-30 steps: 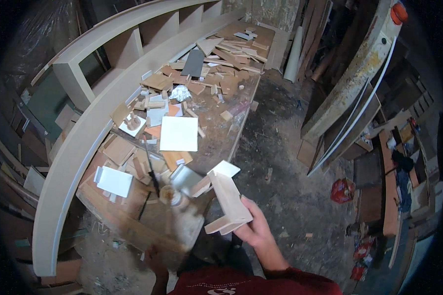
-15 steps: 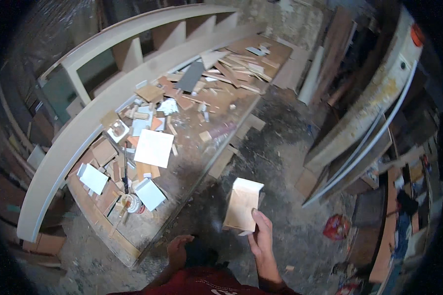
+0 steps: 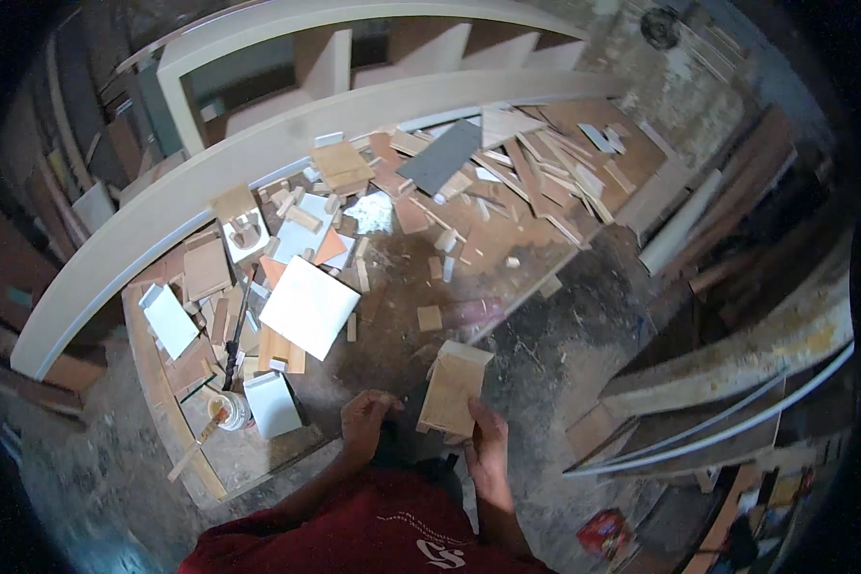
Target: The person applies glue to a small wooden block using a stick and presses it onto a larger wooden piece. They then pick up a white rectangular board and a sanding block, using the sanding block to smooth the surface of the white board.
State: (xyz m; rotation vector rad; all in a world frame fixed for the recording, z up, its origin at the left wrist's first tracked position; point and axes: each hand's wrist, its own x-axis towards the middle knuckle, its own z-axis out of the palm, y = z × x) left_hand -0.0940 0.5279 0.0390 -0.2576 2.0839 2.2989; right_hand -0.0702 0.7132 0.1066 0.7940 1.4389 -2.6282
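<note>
My right hand [image 3: 489, 448] grips the lower right edge of a small wooden board [image 3: 452, 390], its thumb on the face. A pale strip stands along the board's far end. My left hand [image 3: 362, 423] is just left of the board, not touching it, with its fingers loosely bent and apart and nothing seen in them. On the worktable [image 3: 392, 316] beyond lie a white square panel [image 3: 309, 306] and two small white pieces with raised ends, one near [image 3: 273, 407] and one farther left [image 3: 169, 320]. A jar [image 3: 231, 411] with a brush [image 3: 196, 452] across it stands at the near left corner.
Wood offcuts [image 3: 545, 177] and a dark grey board [image 3: 443, 158] are heaped at the far end. A long curved frame with compartments [image 3: 258, 124] runs along the table's back. Another curved piece [image 3: 727, 368] leans at the right; a red bag [image 3: 603, 533] lies on the floor.
My view has swung to the right and the table appears closer. The board, still in my right hand, is nearer the table edge. My left hand has come closer to it, fingers more bent.
</note>
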